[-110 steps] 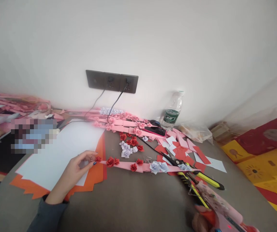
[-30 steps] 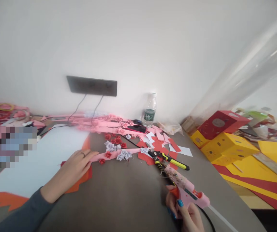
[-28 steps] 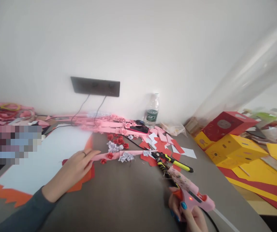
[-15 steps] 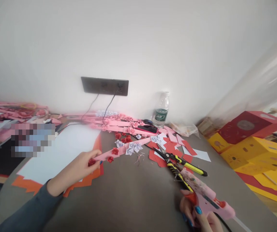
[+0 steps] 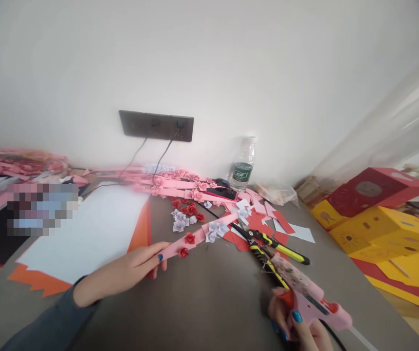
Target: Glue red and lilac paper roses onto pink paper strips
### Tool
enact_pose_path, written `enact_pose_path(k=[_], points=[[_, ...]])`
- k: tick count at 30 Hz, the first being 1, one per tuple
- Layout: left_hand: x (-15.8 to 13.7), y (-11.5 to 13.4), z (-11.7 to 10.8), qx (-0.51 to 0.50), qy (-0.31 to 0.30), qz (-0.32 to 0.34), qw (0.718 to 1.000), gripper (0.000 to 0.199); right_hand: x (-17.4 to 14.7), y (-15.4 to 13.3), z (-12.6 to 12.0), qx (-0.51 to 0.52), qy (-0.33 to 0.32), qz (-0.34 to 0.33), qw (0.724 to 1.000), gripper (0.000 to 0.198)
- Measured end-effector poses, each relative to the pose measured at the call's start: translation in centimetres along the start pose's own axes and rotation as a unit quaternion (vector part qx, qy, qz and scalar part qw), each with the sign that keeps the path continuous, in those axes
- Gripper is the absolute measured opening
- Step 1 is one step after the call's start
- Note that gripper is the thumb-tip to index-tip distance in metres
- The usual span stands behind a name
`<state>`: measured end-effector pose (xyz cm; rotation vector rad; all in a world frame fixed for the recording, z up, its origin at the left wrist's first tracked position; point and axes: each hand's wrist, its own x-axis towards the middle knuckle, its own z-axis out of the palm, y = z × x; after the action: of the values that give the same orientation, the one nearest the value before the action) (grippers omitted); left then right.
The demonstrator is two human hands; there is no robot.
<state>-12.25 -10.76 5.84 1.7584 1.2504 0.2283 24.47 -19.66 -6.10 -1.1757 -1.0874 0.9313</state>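
Observation:
My left hand (image 5: pixel 141 265) is closed around the near end of a pink paper strip (image 5: pixel 174 248) that carries red and pale lilac paper roses. The strip slants up to the right, its far end over the paper scraps. At the lower right, my right hand (image 5: pixel 300 326) grips a pink hot glue gun (image 5: pixel 309 297) by its handle, and the gun's front points up and left. A clear glue stick (image 5: pixel 363 339) juts from its back. Just beyond the gun lie black and yellow pliers (image 5: pixel 268 248). Loose lilac paper roses (image 5: pixel 182 222) and red roses (image 5: pixel 190 208) sit behind the strip.
Red and white paper scraps (image 5: pixel 286 222) spread across the grey table (image 5: pixel 209 302). White sheets (image 5: pixel 95 229) over orange ones lie left. At the wall stand a water bottle (image 5: pixel 244 165) and more pink strips (image 5: pixel 172 185). Yellow and red boxes (image 5: pixel 377 224) are at the right.
The strip in my left hand has shifted right and its near end has dropped a little. My right hand holds the glue gun almost unmoved. The view has shifted slightly.

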Motion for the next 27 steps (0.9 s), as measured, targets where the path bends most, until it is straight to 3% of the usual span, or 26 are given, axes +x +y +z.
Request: enact_pose_path(k=[7,13,20,23,27], points=[[0.9,-1.0,1.5,0.112,0.128,0.085,0.982,0.05,-0.1,0.0,0.3,0.026,-0.009,-0.007,1.0,0.055],[2.2,-2.1,1.5,0.196,0.224,0.106,0.949,0.051,-0.2,0.5,0.0,0.04,-0.013,0.012,0.999,0.046],[2.3,-3.5,1.7,0.216,0.201,0.099,0.95,0.045,-0.1,0.0,0.4,0.033,-0.009,0.016,0.999,0.048],[2.2,-4.1,1.0,0.212,0.185,0.105,0.954,0.042,-0.1,-0.3,0.5,0.031,-0.009,0.024,0.999,0.048],[1.9,-5.4,-0.6,0.241,0.206,0.112,0.942,0.034,-0.2,-0.4,0.3,0.023,-0.012,0.031,0.999,0.048]])
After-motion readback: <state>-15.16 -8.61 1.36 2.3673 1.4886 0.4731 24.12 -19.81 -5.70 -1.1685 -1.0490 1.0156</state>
